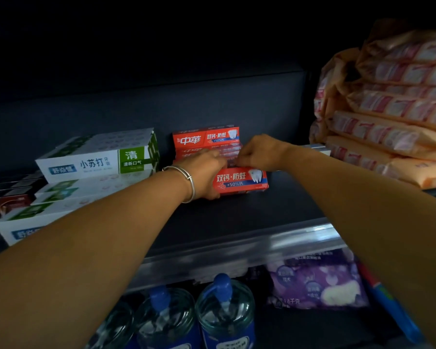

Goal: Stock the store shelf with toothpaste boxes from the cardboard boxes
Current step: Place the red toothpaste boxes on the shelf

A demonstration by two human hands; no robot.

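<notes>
The red toothpaste boxes are long, flat cartons with white lettering and a white tooth drawn at the right end; several stand stacked against the dark back panel of the shelf, and one more, the front red box, lies on the shelf board just before the stack, its printed face turned outward. The left hand wraps the left end of that front box, thumb underneath and fingers over the top, so its grip is clamped on the carton; a silver bangle circles the wrist. The right hand has its fingers curled at the stack's lower boxes, just above the front box, and appears to pinch a box edge there, though the fingertips are partly hidden. Right of the red boxes the shelf board runs bare to the stack of orange-wrapped packs, and bare board also lies between the front box and the shelf's clear plastic front rail. Close on the left, with a narrow gap, stand the white-and-green toothpaste boxes in stepped rows, with dark cartons beyond them. Below the rail sit blue-capped water bottles and a purple pack.
</notes>
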